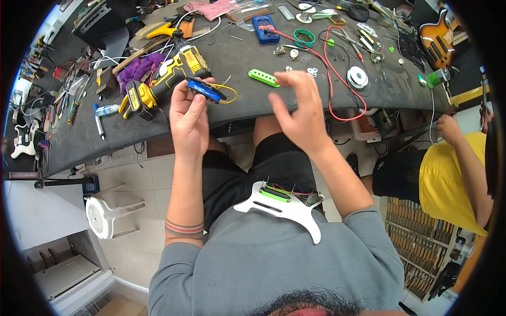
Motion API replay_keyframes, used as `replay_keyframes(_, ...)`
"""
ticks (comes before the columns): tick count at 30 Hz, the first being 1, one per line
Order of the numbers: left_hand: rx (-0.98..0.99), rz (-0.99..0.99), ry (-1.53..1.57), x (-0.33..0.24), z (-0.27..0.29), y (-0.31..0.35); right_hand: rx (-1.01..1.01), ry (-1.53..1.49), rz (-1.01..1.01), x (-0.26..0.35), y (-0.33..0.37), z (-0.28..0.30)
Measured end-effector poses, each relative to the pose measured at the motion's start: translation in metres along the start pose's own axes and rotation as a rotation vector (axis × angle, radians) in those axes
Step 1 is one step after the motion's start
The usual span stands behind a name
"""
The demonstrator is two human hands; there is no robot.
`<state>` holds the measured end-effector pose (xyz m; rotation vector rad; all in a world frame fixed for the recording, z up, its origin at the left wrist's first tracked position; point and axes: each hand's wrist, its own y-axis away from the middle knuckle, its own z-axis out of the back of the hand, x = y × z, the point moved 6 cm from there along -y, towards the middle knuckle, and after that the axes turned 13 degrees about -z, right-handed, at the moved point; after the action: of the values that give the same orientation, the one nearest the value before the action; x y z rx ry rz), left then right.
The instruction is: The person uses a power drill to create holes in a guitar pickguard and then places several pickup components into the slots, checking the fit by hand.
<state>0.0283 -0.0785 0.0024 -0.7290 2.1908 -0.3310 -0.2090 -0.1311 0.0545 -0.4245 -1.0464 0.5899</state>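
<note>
Left hand (188,117) pinches blue coil (205,91), uncovered; right hand (302,113) spread, empty, near green cover (263,78) on table (232,60). Pickguard (304,218) already bears green pickup (275,194).

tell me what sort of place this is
Probably a guitar workshop: a sunburst guitar at the right, a white pickguard over the person's lap, and a yellow-and-black drill on a cluttered workbench.

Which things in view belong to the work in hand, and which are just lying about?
Likely part of the work:
blue pickup, in the left hand
green pickup cover, near the right hand
white pickguard

Apparently just lying about:
yellow drill
pink cloth
white stool
</note>
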Motion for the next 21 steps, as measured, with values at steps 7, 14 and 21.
replay_keyframes(7, -0.07, -0.329, -0.525, -0.024, -0.011, -0.018, 0.04, 0.552, -0.034, -0.032, -0.017, -0.039)
replay_keyframes(14, -0.063, -0.246, -0.528, 0.016, -0.017, -0.046, -0.031, 0.264, -0.084, -0.038, -0.017, -0.039)
replay_keyframes(21, -0.065, -0.078, -0.444, 0.055, -0.014, -0.051, -0.078, 0.1, -0.193, -0.049, -0.009, -0.029)
